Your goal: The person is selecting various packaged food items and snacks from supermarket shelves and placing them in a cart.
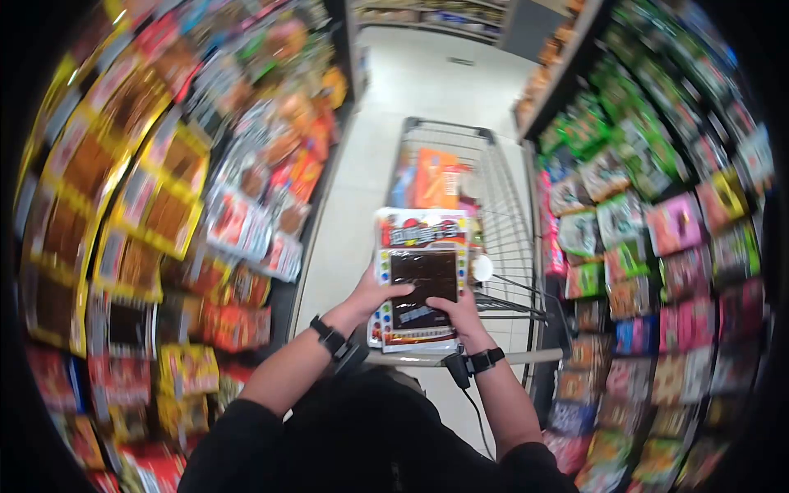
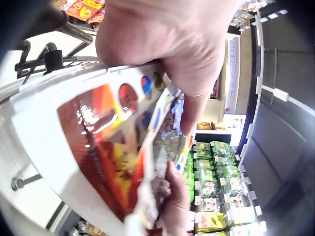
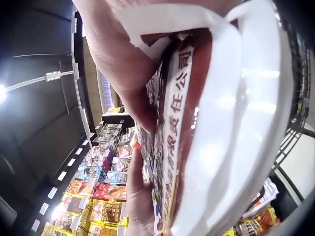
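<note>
A flat white snack packet (image 1: 423, 267) with a clear window over dark brown contents and coloured dots down its sides is held upright over the cart's handle. My left hand (image 1: 367, 297) grips its left edge, thumb across the front. On the opposite edge, my right hand (image 1: 463, 318) grips it the same way, thumb on the window. In the left wrist view the packet's back (image 2: 106, 147) shows red and yellow print. White layered edges (image 3: 221, 128) in the right wrist view suggest more than one packet together. The fingers behind are mostly hidden in the head view.
A wire shopping cart (image 1: 514, 214) stands ahead, with an orange packet (image 1: 436, 179) and other goods inside. Shelves of bagged snacks line the left (image 1: 123, 181) and right (image 1: 657, 271). Pale floor (image 1: 427, 74) runs forward between them. A cable (image 1: 481, 419) hangs from the right wrist camera.
</note>
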